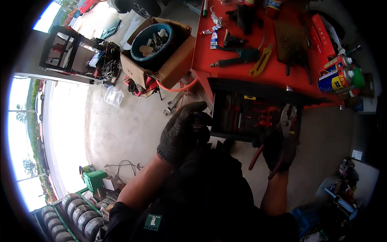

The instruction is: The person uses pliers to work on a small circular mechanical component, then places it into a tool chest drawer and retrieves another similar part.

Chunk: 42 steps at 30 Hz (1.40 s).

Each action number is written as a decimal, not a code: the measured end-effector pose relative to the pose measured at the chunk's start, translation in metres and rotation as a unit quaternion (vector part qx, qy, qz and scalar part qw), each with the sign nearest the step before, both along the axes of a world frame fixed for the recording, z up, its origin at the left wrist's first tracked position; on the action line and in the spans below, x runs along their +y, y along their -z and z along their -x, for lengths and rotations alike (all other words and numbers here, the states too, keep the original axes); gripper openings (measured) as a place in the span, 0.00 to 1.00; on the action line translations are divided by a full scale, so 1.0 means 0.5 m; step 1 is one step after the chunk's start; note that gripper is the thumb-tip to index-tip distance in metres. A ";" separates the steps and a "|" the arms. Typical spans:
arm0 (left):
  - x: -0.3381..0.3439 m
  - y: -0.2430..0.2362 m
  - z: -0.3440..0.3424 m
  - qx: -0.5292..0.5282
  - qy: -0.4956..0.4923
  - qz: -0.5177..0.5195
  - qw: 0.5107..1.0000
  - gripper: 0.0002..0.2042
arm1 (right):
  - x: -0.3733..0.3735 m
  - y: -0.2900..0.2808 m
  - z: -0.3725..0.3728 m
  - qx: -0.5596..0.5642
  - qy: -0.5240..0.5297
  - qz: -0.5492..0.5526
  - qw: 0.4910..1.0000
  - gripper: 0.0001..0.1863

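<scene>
My right hand (278, 151), in a dark glove, is closed around pliers (286, 120) with a metal head and dark red handles. Their jaws point up over the right side of an open drawer (238, 136), where several red-handled tools (265, 117) lie in shadow. Left of the drawer, my left hand (179, 131) wears a grey-black glove and is raised in front of my body. Its fingers are curled around a small dark thing, too shadowed to name.
On the red cabinet top (258, 76) lie a yellow utility knife (261, 60), an air blow gun (238, 56) and spray cans (336, 80). Left of it, a cardboard box (175, 66) holds a teal tub (139, 56). Tyres (86, 218) line the lower left.
</scene>
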<state>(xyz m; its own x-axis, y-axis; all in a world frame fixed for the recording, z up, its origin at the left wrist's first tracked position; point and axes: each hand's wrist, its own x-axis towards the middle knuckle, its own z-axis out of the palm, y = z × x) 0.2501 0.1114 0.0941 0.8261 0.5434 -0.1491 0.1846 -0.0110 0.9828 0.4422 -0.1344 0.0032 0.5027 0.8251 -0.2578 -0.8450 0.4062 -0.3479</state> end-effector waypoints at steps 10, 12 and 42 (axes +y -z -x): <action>0.094 -0.065 0.152 -0.075 -0.033 -0.233 0.969 0.22 | 0.099 -0.172 0.157 -0.189 -0.217 0.169 0.943 0.21; 0.112 -0.064 0.186 -0.089 -0.037 -0.242 0.965 0.24 | 0.110 -0.244 0.168 -0.602 -0.216 0.279 0.716 0.24; 0.157 -0.116 0.324 -0.041 0.009 -0.394 0.918 0.23 | 0.245 -0.437 0.265 -0.913 -0.243 0.128 0.301 0.26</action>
<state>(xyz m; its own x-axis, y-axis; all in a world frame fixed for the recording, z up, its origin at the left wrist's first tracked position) 0.0879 0.1898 0.1519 0.8265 0.4428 0.3476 0.1040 -0.7269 0.6788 0.3099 -0.0118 0.2219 -0.1652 0.9863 -0.0037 0.9130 0.1515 -0.3787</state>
